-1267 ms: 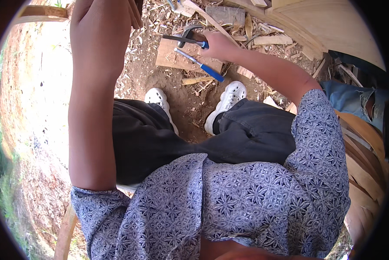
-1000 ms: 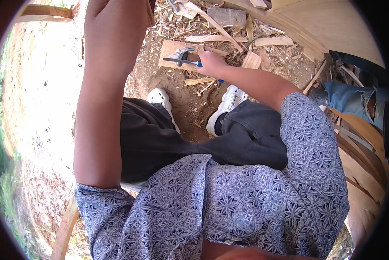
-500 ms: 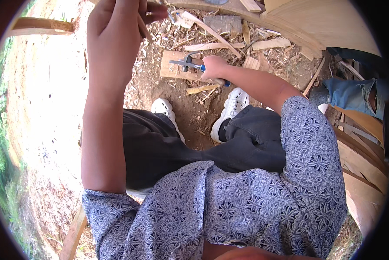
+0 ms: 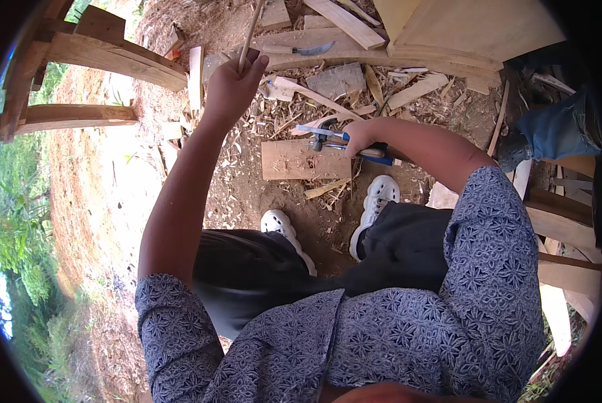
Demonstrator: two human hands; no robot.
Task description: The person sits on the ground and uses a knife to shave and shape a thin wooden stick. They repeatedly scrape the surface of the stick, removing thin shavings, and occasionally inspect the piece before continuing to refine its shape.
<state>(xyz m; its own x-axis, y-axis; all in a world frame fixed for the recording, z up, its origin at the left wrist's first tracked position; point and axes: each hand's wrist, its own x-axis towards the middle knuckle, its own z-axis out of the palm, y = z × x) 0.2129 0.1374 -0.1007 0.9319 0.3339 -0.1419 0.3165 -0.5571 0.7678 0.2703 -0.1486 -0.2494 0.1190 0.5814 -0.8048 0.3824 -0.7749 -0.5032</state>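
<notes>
My left hand [image 4: 232, 91] is raised at the upper middle, its fingers closed round a thin wooden stick [image 4: 251, 32] that points up and away. My right hand [image 4: 360, 138] grips two tools together: a hammer [image 4: 319, 141] with a dark head and what looks like a blue-handled chisel [image 4: 306, 129] with a flat pale blade. Both tool heads stick out leftward, above a flat wooden board [image 4: 291, 164] on the ground. Part of each handle is hidden in my palm.
A curved-blade knife [image 4: 313, 49] lies on a long curved timber [image 4: 355, 59] ahead. Wood offcuts and shavings cover the ground. Wooden beams [image 4: 113, 57] stand at the far left, a large pale panel [image 4: 462, 30] at the far right. Another person's denim-clad leg [image 4: 559, 127] is at right.
My view has shifted, bringing the knife and left beams into sight. My left hand sits lower in the picture with its stick now visible. The right hand still holds both tools.
</notes>
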